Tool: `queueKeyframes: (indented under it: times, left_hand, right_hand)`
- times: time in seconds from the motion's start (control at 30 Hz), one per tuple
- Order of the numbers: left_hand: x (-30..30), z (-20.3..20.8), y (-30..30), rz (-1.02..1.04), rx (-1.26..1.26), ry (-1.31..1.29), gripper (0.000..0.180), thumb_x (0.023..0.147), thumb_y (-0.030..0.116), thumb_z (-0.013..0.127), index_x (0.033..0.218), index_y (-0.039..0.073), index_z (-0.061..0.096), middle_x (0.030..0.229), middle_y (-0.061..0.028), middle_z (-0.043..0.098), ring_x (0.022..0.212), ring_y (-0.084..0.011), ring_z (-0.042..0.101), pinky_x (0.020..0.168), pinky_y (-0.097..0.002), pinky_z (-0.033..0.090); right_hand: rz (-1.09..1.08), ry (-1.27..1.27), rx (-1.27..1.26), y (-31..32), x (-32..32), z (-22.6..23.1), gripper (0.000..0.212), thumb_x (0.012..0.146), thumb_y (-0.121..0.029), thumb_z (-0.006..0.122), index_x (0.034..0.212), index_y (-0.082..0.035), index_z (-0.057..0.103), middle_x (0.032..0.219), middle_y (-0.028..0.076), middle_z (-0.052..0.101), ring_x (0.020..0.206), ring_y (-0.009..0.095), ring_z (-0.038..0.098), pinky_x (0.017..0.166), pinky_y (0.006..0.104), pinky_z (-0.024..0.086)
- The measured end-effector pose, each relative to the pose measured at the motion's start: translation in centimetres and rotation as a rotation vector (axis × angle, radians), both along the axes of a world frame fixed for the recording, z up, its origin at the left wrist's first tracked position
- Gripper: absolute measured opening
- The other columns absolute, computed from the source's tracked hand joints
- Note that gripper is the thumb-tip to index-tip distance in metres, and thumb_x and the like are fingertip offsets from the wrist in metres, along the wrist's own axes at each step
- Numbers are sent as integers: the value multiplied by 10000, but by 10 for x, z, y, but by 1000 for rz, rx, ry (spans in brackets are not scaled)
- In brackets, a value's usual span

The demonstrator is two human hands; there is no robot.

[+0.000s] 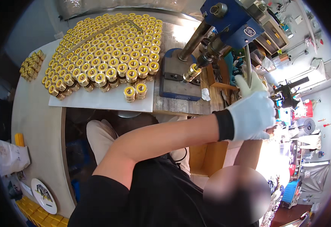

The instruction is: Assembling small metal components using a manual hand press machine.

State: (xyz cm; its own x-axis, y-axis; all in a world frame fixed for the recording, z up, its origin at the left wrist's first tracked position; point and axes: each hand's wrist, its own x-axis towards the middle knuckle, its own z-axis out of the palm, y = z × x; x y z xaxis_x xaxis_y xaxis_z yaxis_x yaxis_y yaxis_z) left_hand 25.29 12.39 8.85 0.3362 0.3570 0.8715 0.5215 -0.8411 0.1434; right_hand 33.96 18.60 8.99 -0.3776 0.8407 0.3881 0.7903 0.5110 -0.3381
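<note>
My right hand [245,87], in a pale glove, is closed round the metal lever [248,62] of a blue bench press [226,20]. My left hand [250,115], in a white glove with a black cuff, lies across my right wrist, its fingers bent over it; it hides most of that wrist. Below the press spindle a brass-coloured fitting [191,72] stands tilted in view over the press base [180,85]. Two loose brass fittings [129,93] stand upright at the front of a white sheet [109,103], nearest the press.
Many upright brass fittings [109,49] crowd the sheet, with a thin metal strip [93,36] across their tops. A smaller cluster [32,65] stands far left. A wooden box [218,75] and crumpled white paper [205,94] lie by the press. A black clamp-like device [288,94] is at the right.
</note>
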Motion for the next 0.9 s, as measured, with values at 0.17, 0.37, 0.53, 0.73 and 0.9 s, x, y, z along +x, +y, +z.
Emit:
queueKeyframes:
  times: [0.17, 0.37, 0.53, 0.73, 0.9]
  left_hand:
    - [-3, -32, 23, 176, 7, 90, 505, 832, 597, 739, 898, 97, 769, 972, -68, 711, 1079, -281, 639, 1048, -454, 453]
    - [-60, -67, -54, 98, -246, -118, 411, 856, 434, 769, 1004, 54, 724, 1101, -124, 707, 1113, -347, 655, 1024, -490, 506]
    - [-194, -123, -162, 830, -420, -270, 273, 895, 215, 780, 1102, 38, 761, 1086, -147, 747, 1038, -355, 696, 926, -480, 549]
    - [-302, -174, -204, 1318, -264, -56, 262, 904, 190, 806, 1137, 72, 786, 1173, -133, 760, 1116, -341, 708, 957, -443, 561]
    - [-312, -179, -203, 1281, -302, -36, 307, 872, 156, 835, 1156, 59, 773, 1270, -136, 741, 1158, -350, 705, 980, -451, 571]
  right_hand:
    - [-369, -267, 26, -5, -26, -10, 549, 996, -438, 738, 1393, -73, 632, 1031, 203, 739, 952, 358, 729, 887, 401, 560]
    - [106, 308, 112, 7, 3, -28, 401, 1021, -247, 733, 1369, -52, 691, 1239, 153, 752, 1095, 268, 729, 978, 356, 548]
    - [242, 715, 513, -11, 42, -30, 189, 964, 63, 707, 1150, 79, 741, 1160, 187, 761, 1005, 249, 723, 876, 377, 599]
    - [34, 152, 1113, 47, 67, 121, 462, 865, 33, 778, 1316, -50, 717, 1190, 173, 748, 1009, 254, 744, 902, 348, 590]
    - [651, 943, 190, 80, 16, 161, 334, 1087, -122, 596, 1378, 31, 653, 1309, 184, 714, 1062, 268, 756, 977, 381, 599]
